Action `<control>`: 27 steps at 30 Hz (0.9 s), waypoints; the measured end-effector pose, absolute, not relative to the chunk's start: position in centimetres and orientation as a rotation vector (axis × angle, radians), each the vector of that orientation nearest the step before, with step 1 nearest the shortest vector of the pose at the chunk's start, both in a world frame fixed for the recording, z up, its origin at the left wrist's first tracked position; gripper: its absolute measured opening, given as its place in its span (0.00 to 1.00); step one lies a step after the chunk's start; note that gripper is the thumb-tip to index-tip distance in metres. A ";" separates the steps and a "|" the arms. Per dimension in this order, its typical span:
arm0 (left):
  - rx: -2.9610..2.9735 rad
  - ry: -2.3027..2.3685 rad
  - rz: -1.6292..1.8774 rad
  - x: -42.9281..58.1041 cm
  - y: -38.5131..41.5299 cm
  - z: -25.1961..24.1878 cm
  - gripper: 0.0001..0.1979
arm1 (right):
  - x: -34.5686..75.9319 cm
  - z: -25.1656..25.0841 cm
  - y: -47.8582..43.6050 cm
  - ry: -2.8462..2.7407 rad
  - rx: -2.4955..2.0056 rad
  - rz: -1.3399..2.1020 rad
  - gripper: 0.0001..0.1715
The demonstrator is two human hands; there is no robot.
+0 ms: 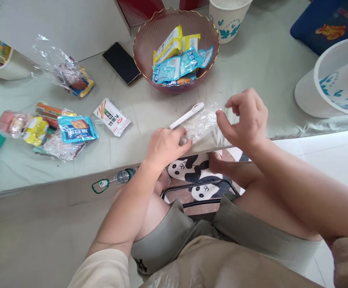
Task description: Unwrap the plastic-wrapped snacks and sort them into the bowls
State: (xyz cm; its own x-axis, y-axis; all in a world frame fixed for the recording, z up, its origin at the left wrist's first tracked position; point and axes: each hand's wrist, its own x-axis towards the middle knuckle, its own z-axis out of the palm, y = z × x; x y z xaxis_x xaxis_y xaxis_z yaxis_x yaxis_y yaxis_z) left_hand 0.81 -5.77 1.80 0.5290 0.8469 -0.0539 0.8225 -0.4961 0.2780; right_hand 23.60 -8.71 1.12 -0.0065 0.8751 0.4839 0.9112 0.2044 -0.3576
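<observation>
A crumpled clear plastic bag (202, 123) lies near the table's front edge. My left hand (166, 147) is at its left end, with curled fingers gripping the plastic. Just off the bag's right end, my right hand (247, 118) is raised, thumb and fingers apart and nothing between them. A white utility knife (187, 115), or a similar slim tool, lies behind the bag, close to my left fingertips. Farther back, a ribbed bowl (145, 60) with a gold rim holds several yellow and blue snack packets (167, 69).
Left of my hands lie a white snack packet (112, 117), a blue packet (77, 129) and other wrapped snacks. A black phone (121, 63) rests by the bowl. Paper cups (229, 22) and a white bucket (306, 90) stand to the right. A bottle (125, 175) is below the edge.
</observation>
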 end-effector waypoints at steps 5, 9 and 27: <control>2.423 1.428 0.110 1.0 -6.1 1.9 0.16 | 21.3 1.0 -10.8 -2.269 -1.281 -0.110 0.12; 2.290 1.422 0.355 0.8 -5.9 1.8 0.16 | 21.1 0.1 -10.9 -2.439 -1.414 0.104 0.19; 1.323 0.691 0.574 0.9 -5.0 0.9 0.23 | 22.8 2.3 -10.1 -1.574 -1.180 1.015 0.17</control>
